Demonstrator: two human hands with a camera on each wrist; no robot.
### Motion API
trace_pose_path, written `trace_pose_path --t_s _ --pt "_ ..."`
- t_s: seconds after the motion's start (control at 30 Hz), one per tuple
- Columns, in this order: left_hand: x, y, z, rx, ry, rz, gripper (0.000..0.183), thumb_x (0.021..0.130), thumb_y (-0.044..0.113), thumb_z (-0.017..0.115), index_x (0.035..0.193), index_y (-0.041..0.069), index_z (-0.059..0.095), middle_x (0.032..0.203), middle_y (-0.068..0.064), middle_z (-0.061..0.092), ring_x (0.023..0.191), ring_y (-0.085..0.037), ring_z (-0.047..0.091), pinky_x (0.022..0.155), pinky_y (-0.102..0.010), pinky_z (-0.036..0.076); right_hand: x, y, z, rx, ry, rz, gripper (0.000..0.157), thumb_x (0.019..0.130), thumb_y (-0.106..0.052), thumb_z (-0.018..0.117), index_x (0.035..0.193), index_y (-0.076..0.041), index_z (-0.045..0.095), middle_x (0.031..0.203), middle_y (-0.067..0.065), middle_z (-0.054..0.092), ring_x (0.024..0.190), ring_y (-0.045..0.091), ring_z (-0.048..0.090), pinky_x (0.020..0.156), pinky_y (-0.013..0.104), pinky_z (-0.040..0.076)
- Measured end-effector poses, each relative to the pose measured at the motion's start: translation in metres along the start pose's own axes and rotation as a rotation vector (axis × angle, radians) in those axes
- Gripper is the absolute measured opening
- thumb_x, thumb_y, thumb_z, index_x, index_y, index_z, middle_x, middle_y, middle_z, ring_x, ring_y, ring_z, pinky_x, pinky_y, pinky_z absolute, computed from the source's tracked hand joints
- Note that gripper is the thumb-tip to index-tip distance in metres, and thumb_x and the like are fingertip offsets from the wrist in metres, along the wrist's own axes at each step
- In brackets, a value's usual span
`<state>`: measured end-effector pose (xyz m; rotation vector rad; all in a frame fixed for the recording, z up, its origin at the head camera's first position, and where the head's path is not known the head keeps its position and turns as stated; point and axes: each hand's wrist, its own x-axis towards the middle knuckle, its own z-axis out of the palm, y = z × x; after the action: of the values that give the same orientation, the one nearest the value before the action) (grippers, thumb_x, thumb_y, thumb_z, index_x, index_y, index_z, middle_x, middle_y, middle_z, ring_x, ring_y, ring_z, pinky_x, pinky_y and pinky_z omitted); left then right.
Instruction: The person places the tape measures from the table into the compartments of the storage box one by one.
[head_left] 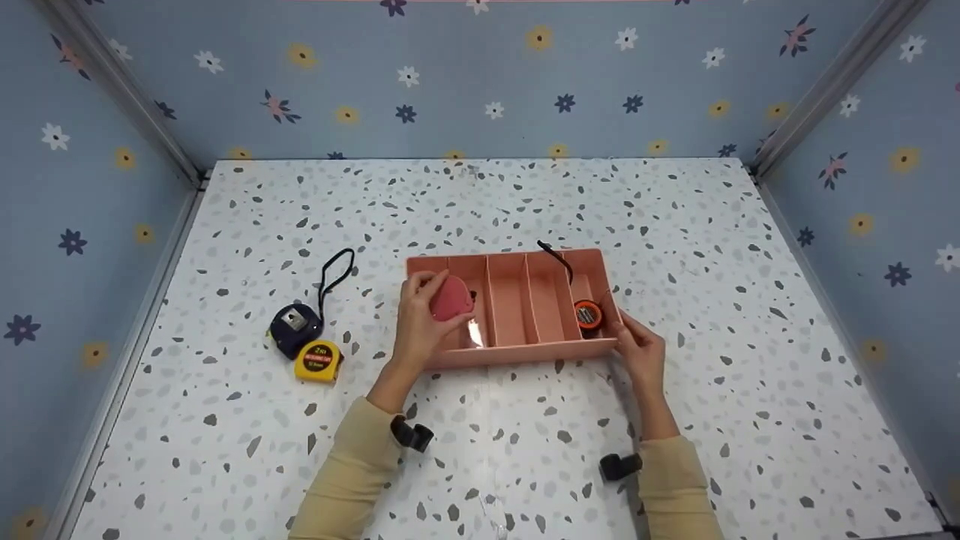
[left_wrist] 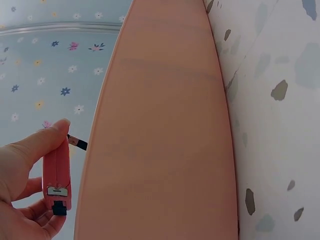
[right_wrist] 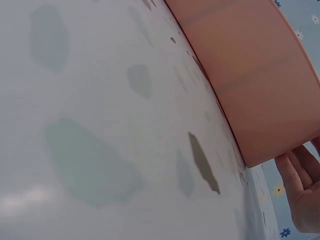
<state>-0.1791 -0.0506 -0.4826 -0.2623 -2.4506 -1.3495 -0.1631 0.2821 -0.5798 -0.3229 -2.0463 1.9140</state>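
Observation:
My left hand (head_left: 418, 322) pinches a pink tape measure (head_left: 451, 298) between thumb and fingers, over the left compartments of a salmon-pink divided box (head_left: 510, 355). The left wrist view shows the metal tip of that pink tape measure (left_wrist: 56, 192) and a dark strap on it. At the box's right end, my right hand (head_left: 643, 352) holds the end wall near the front corner. An orange-and-black tape measure (head_left: 589, 316) lies in the rightmost compartment, its black strap (head_left: 555, 259) hanging over the back rim. In the right wrist view, fingers (right_wrist: 290, 172) touch the box's end.
Left of the box, a dark blue tape measure (head_left: 294, 330) with a looped black cord lies against a yellow tape measure (head_left: 318, 361). The speckled white table (head_left: 487, 202) is bounded by flowered blue panels (head_left: 450, 75) at the back and sides.

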Motion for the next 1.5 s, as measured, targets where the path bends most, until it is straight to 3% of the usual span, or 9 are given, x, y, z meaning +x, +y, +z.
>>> trace_pose_path --t_s 0.23,0.37,0.8,1.03,1.4,1.5 --pt "-0.001 0.007 0.012 -0.01 -0.015 -0.021 0.068 0.06 0.02 0.082 0.119 -0.001 0.054 0.111 -0.012 0.046 0.106 -0.027 0.042 0.084 -0.038 0.044 0.002 0.006 0.0 0.036 -0.004 -0.035 0.07 0.064 -0.054 0.069 0.111 -0.002 0.062 0.108 0.016 0.06 0.085 0.016 0.061 0.064 0.026 0.051" --pt "-0.001 0.011 0.018 -0.048 -0.029 -0.022 0.067 0.061 0.017 0.081 0.119 -0.002 0.054 0.112 -0.012 0.046 0.106 -0.027 0.043 0.084 -0.036 0.044 0.002 0.004 0.0 0.028 -0.007 -0.043 0.074 0.063 -0.058 0.068 0.111 -0.002 0.062 0.108 0.015 0.06 0.086 0.015 0.061 0.064 0.025 0.051" --pt "-0.001 0.024 0.038 -0.087 -0.061 -0.031 0.067 0.06 0.016 0.082 0.119 -0.001 0.054 0.111 -0.012 0.047 0.106 -0.027 0.044 0.084 -0.035 0.045 -0.002 -0.006 -0.001 0.052 -0.04 -0.013 0.054 0.074 -0.039 0.069 0.113 -0.003 0.06 0.108 0.011 0.061 0.088 0.014 0.061 0.068 0.024 0.051" --pt "0.0 0.03 0.049 -0.08 -0.094 -0.025 0.069 0.06 0.02 0.081 0.12 -0.002 0.053 0.112 -0.011 0.046 0.106 -0.025 0.043 0.086 -0.033 0.044 -0.002 -0.004 0.0 0.015 -0.031 -0.027 0.073 0.065 -0.056 0.068 0.114 -0.002 0.06 0.108 0.014 0.061 0.087 0.013 0.061 0.067 0.025 0.051" --pt "0.006 0.038 0.061 -0.086 -0.134 -0.039 0.067 0.061 0.018 0.081 0.119 -0.001 0.054 0.112 -0.011 0.046 0.105 -0.026 0.044 0.085 -0.034 0.044 -0.013 -0.035 0.007 -0.046 -0.009 0.048 0.039 0.083 -0.024 0.063 0.115 -0.002 0.059 0.111 0.013 0.059 0.088 0.011 0.059 0.069 0.022 0.05" --pt "0.009 0.04 0.065 -0.099 -0.151 -0.042 0.066 0.062 0.016 0.081 0.119 -0.001 0.053 0.112 -0.011 0.046 0.104 -0.025 0.045 0.084 -0.032 0.045 -0.01 -0.028 0.006 -0.053 -0.008 0.038 0.049 0.079 -0.036 0.064 0.115 -0.002 0.059 0.112 0.014 0.059 0.089 0.012 0.059 0.069 0.023 0.05"
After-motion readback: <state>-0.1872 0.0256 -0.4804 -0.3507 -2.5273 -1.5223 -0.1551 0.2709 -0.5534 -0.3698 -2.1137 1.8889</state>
